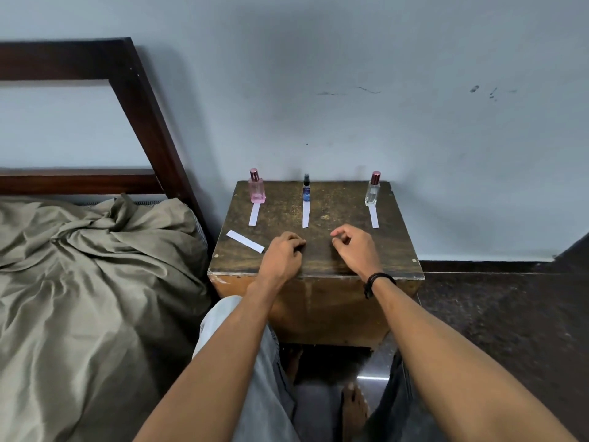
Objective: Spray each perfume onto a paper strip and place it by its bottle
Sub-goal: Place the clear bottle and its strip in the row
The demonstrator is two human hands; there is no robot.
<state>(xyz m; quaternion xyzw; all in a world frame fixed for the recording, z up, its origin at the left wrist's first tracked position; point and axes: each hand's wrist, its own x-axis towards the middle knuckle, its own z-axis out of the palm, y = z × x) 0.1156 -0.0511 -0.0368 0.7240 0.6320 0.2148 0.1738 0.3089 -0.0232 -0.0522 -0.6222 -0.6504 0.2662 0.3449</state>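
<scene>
**Both hands low over the tabletop, 3 bottles each with a strip**

Forearms stretch from the bottom edge over grey trousers toward a worn wooden tabletop [350,215]. On its near part the left hand [283,253] rests with its fingers curled under, holding nothing that shows. Just beside it is the right hand [353,247], fingers loosely bent, thumb and forefinger close together with nothing between them. A dark wristband [376,280] circles the right wrist.

Along the far edge, against the pale wall, 3 bottles stand upright and well apart: a pink bottle [256,188] at the left, a small dark spray bottle [306,188] in the middle, and a clear bottle [373,191] with a reddish cap at the right. 1 white paper strip lies flat in front of each: the left strip [254,213], the middle strip [306,215] and the right strip [374,216], each with its far end at its bottle's base. A 4th strip [244,241] lies at an angle near the tabletop's left edge, just left of the left hand.

To the left is a bed with a rumpled olive sheet [79,266] and a dark wooden headboard [137,100].
</scene>
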